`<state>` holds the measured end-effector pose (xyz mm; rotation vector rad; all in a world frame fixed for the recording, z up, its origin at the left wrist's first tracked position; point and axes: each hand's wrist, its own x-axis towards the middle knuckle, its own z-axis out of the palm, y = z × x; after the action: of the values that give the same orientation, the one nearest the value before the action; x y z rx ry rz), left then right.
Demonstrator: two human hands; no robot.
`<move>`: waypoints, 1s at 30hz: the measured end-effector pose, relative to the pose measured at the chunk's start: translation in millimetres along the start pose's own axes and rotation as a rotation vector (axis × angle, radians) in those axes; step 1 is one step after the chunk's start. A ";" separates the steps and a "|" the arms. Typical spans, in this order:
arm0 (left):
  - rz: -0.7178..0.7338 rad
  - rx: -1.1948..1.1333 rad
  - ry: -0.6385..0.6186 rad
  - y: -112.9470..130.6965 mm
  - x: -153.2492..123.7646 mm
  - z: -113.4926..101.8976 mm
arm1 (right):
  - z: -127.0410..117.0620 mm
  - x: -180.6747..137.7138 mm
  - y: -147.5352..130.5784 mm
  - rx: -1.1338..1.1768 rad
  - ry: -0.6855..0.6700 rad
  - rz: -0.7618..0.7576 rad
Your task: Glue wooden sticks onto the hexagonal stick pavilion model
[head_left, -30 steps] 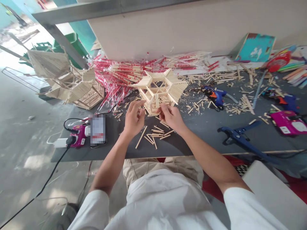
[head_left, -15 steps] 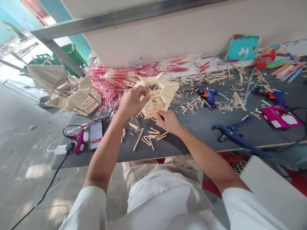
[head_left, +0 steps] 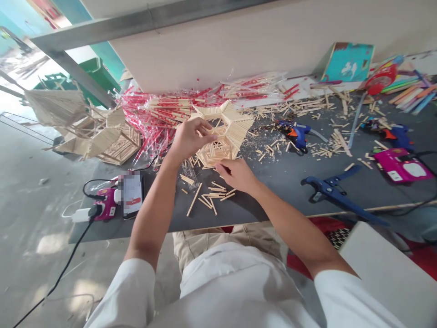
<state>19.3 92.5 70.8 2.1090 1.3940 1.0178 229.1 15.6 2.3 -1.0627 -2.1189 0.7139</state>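
Observation:
A pale model built of wooden sticks (head_left: 241, 131) stands on the dark table, with flared ribbed panels on top and an open lattice base. My left hand (head_left: 193, 139) is over its left side, thumb and fingers pinched together; whatever they hold is too small to make out. At the front edge of the base, my right hand (head_left: 237, 175) has its fingers curled against the model, partly hiding that edge. Cut wooden sticks (head_left: 211, 197) lie loose just in front of both hands. A clear plastic template-like piece (head_left: 191, 175) lies beside my left forearm.
Red-and-clear wrapped sticks (head_left: 153, 109) pile up behind. At left are another stick model (head_left: 102, 136), a phone (head_left: 134, 196) and a magenta power strip (head_left: 106, 204). Rightward lie a blue glue gun (head_left: 296, 134), a second glue gun (head_left: 398, 136), a blue cutter (head_left: 327, 191) and another magenta strip (head_left: 403, 165).
My left hand has shifted slightly down relative to the model, its fingers still pinched. My right hand stays at the base's front edge. The whole view has moved a little.

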 end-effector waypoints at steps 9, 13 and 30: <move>-0.008 0.002 0.114 1.7 0.1 -4.3 | 1.7 0.0 0.7 -0.018 -0.016 -0.011; -0.022 -0.057 0.177 -0.8 -4.8 -12.5 | 1.7 -0.1 0.7 -0.026 -0.025 -0.011; 0.104 0.150 0.450 4.6 -31.1 -13.4 | 8.7 2.9 1.1 0.076 0.186 -0.001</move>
<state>4.7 61.6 71.9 2.1626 1.6200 1.5474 221.7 17.1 -3.1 -1.0452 -1.9193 0.6634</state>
